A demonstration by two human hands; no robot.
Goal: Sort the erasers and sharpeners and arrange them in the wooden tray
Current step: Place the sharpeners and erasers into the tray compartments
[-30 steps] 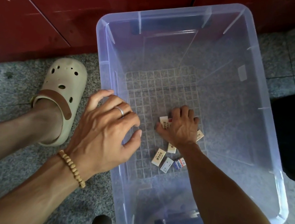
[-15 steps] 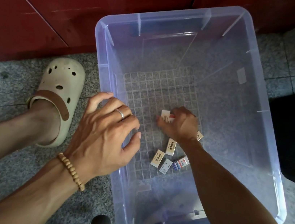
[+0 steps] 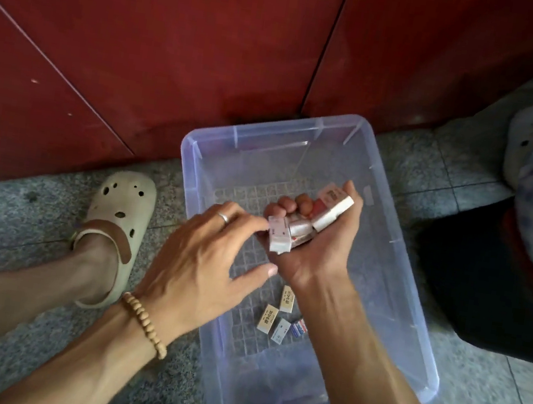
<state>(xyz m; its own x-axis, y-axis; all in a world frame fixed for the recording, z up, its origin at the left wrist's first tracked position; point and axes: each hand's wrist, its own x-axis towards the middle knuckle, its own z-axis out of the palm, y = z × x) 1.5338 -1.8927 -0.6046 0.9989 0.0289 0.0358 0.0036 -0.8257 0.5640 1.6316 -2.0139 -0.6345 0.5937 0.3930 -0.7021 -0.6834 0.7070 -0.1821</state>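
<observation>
The clear plastic bin sits on the speckled stone floor, its far rim close against the red wall and its left rim just beside a foot in a cream clog; a dark shape crowds the floor to its right, so the open room lies mainly inside the bin and above it. The right hand is palm up over the middle of the bin, its grip curled around a bunch of small boxed erasers stacked unevenly in the palm. The left hand, ringed and with a bead bracelet at the wrist, reaches across the left rim, fingertips pinching one wrapped eraser at the near edge of that bunch. Four loose erasers lie on the gridded bottom, near and left of the right forearm. A second ago the right hand was pressed down on the bin floor gathering pieces and the left rested on the rim; now both have come up clear of the floor.
</observation>
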